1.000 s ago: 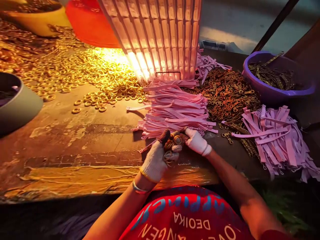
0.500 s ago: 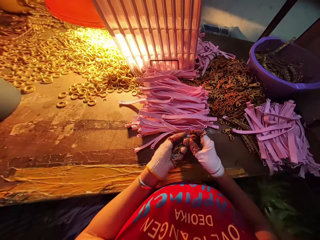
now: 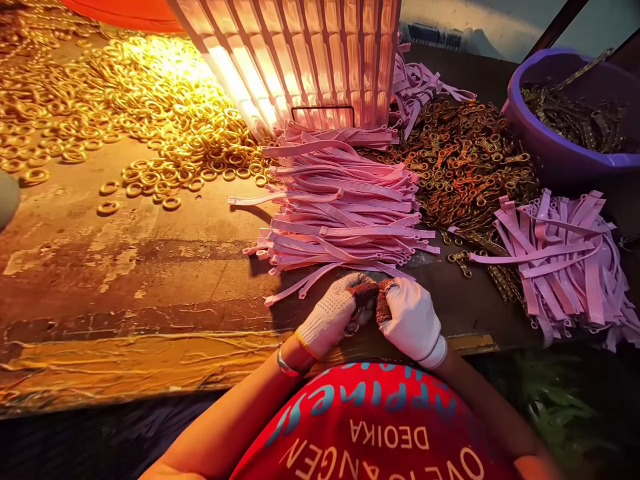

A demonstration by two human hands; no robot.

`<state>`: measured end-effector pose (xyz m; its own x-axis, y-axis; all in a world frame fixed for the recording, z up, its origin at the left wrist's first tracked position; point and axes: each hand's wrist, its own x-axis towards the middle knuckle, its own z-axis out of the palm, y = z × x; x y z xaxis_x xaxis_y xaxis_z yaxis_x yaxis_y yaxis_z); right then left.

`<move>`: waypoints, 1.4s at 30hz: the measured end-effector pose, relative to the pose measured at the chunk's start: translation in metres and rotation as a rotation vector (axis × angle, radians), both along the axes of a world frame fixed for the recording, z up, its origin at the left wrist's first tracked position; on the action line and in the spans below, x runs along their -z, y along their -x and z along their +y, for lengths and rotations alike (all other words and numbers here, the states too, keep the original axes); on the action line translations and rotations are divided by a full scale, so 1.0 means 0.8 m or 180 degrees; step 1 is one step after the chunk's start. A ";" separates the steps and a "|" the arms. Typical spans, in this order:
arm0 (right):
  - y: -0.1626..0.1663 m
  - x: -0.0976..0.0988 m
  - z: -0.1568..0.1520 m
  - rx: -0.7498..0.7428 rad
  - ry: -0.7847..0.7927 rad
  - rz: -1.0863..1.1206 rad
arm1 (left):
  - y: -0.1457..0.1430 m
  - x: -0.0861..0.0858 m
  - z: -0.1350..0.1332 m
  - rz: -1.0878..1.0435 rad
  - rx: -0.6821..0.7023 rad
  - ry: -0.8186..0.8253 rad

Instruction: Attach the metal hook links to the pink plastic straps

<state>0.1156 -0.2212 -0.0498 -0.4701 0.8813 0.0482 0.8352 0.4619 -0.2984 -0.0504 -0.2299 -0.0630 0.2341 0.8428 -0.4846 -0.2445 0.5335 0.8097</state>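
Observation:
My left hand point(image 3: 333, 313), in a knitted glove with dark fingertips, is closed around several metal rings point(image 3: 352, 327), partly hidden under its fingers. Against it, fingertip to fingertip, my right hand point(image 3: 413, 319) in a white glove is curled shut. Whatever its fingers pinch is hidden. Just beyond both hands lies a heap of pink straps point(image 3: 345, 220) with small end loops, laid mostly crosswise. One strap end shows right behind my right hand.
Gold rings point(image 3: 170, 143) spread across the left of the table point(image 3: 125, 267). A ribbed translucent container point(image 3: 305, 67) stands behind the straps. To the right are metal clasps point(image 3: 465, 167), a purple basin point(image 3: 530, 127) holding chains, and another pink strap pile point(image 3: 565, 260).
Both hands have drawn slightly nearer my body, and the right has turned so its back faces up. The rings in my left hand are now more covered. The view has shifted slightly.

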 end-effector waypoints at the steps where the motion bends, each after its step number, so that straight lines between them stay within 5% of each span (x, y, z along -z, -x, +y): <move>1: 0.001 0.001 -0.002 0.0068 -0.0001 -0.0067 | -0.003 0.003 0.000 -0.0113 -0.0079 0.0028; 8: -0.020 0.027 -0.005 0.0524 0.1029 0.1298 | -0.009 -0.011 0.009 -0.0049 0.0036 0.0037; 15: -0.039 0.015 -0.009 0.0436 0.1279 0.2580 | 0.030 -0.013 0.025 0.3429 0.0489 -0.2657; 22: -0.037 0.000 -0.017 0.0332 0.1348 0.2488 | 0.005 -0.011 0.048 0.4823 0.1398 -0.2308; 25: -0.040 -0.011 -0.019 0.0191 0.1230 0.2402 | 0.009 -0.023 0.038 0.4495 0.1032 -0.2298; 28: -0.043 -0.024 -0.017 -0.0036 0.0923 0.2309 | 0.015 -0.040 0.016 0.3176 0.0460 -0.2169; 33: -0.043 -0.036 -0.013 -0.0321 0.0492 0.2055 | 0.005 -0.064 -0.015 0.1258 0.0116 -0.0668; 36: -0.039 -0.034 -0.013 -0.0330 0.0543 0.1853 | -0.003 -0.067 -0.020 0.0847 0.0108 -0.0184; 42: -0.038 -0.028 -0.019 -0.0144 0.0115 0.0453 | -0.005 -0.057 -0.016 0.1105 0.0335 -0.0188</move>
<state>0.1456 -0.2363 -0.0276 -0.5000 0.8618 0.0858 0.7620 0.4849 -0.4293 -0.0460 -0.2428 -0.0172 0.1513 0.8517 -0.5017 0.1041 0.4910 0.8649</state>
